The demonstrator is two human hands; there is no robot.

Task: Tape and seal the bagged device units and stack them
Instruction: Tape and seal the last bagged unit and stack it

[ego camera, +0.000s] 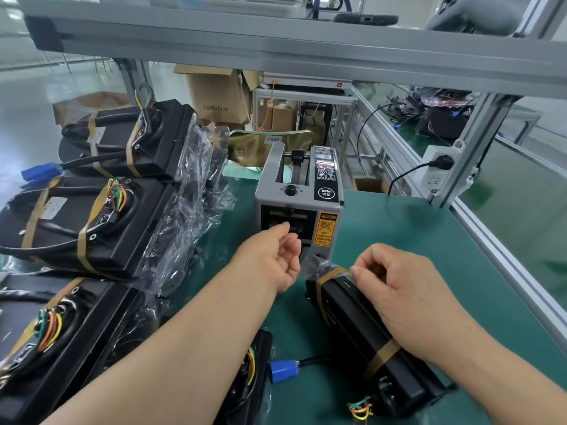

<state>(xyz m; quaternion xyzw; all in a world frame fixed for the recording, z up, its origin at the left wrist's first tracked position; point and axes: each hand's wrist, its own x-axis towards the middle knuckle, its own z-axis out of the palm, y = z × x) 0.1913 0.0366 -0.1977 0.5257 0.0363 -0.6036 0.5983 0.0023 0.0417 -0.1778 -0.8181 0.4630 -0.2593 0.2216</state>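
A black device unit in a clear bag [346,314], bound with two brown tape bands, lies on the green mat in front of me. My right hand [408,296] rests on it and pinches the folded bag end at its far corner. My left hand [273,256] reaches up to the outlet of the grey tape dispenser [297,191], fingers loosely curled and thumb at the slot; I see no tape strip in it. Taped bagged units [101,228] are stacked at the left. Another unit [248,372] lies under my left forearm.
A blue plug [283,371] on a black cable lies between the two near units. An aluminium frame rail [503,256] borders the mat on the right, with a power strip [438,167] on its post. Cardboard boxes [217,99] stand behind the bench.
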